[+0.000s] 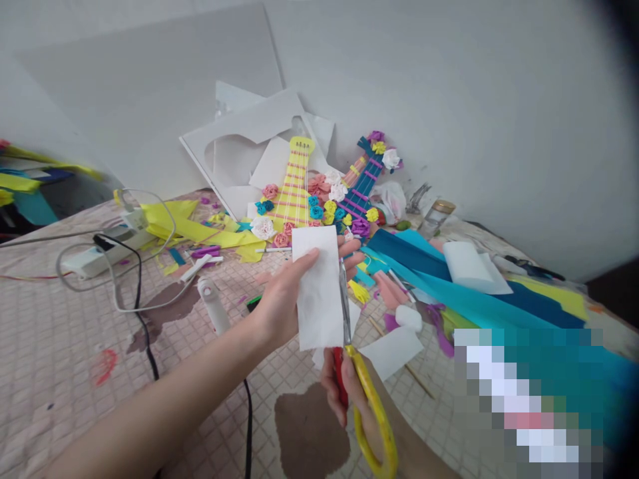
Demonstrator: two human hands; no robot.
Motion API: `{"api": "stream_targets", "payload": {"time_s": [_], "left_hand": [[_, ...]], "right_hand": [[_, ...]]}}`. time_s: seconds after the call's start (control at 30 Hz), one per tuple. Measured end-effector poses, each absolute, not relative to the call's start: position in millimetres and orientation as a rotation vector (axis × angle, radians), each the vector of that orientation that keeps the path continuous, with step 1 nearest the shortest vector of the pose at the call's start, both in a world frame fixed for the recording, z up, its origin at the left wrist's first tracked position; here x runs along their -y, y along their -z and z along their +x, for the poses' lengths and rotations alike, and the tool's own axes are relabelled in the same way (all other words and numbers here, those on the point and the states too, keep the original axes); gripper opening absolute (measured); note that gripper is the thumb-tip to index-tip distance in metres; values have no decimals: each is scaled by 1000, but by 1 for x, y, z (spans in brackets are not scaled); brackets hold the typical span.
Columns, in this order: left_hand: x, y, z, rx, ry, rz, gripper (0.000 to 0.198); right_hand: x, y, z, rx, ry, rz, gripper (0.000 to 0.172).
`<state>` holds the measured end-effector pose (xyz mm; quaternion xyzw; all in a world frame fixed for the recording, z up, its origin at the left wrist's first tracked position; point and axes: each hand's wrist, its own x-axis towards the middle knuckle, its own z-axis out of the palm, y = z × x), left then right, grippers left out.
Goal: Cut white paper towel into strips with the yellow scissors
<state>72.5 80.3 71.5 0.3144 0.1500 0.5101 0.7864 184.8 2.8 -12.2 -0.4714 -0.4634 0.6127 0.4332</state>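
Observation:
In the middle of the head view, my left hand [284,299] holds a white strip of paper [319,299] upright, the thumb on its face and the other fingers behind it. My right hand [357,379] grips a pair of scissors [373,406] with one yellow and one red handle. Their blades point up along the paper's right edge; I cannot tell whether they are cutting into it. Beyond the paper stand a yellow guitar shape [292,186] with strings and paper flowers, and a blue one [364,189] with purple bands.
A power strip [94,256] with looping cables lies left, near a white glue gun [213,305]. Teal paper [449,286], a white paper roll [464,266] and a glass jar [439,216] are at right. A cut-out white board [239,146] leans on the wall.

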Motion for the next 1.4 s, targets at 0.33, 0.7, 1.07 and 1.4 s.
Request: {"api": "stream_targets", "payload": {"time_s": [0.33, 0.7, 1.07, 1.4], "left_hand": [[-79, -68, 71, -291, -1042, 698, 38], [-78, -71, 74, -316, -1080, 676, 39], [-77, -69, 73, -346, -1075, 667, 41], [-77, -70, 74, -351, -1082, 665, 43]], "right_hand": [[0, 6, 183, 1152, -1494, -1170, 55], [-4, 11, 185, 1198, -1545, -1186, 58], [-2, 10, 183, 1131, -1548, -1230, 59], [-1, 17, 184, 1099, -1591, -1160, 53]]}}
